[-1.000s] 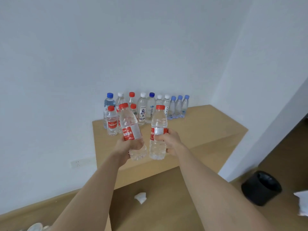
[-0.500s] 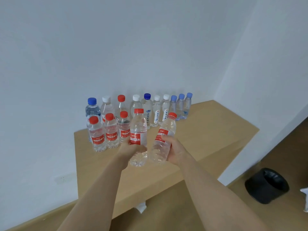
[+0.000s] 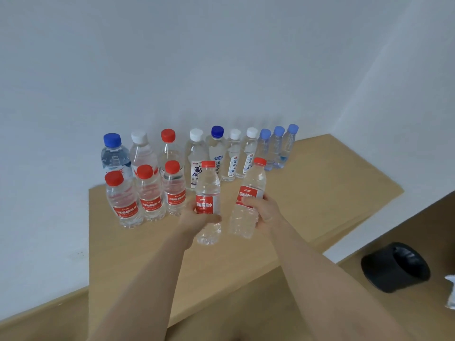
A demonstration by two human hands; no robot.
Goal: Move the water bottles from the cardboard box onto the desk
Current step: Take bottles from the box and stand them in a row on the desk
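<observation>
my left hand (image 3: 194, 217) gripping upright red-cap bottle (image 3: 208, 193), my right hand (image 3: 264, 210) gripping tilted red-cap bottle (image 3: 248, 193), both over desk (image 3: 320, 193), bottle rows behind

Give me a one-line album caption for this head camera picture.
Left hand holds an upright bottle, right hand a tilted bottle, above the desk near the standing bottles.

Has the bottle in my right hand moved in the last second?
Yes. The right-hand bottle has gone farther in over the desk, nearer the standing red-capped bottles, and now tilts.
</observation>
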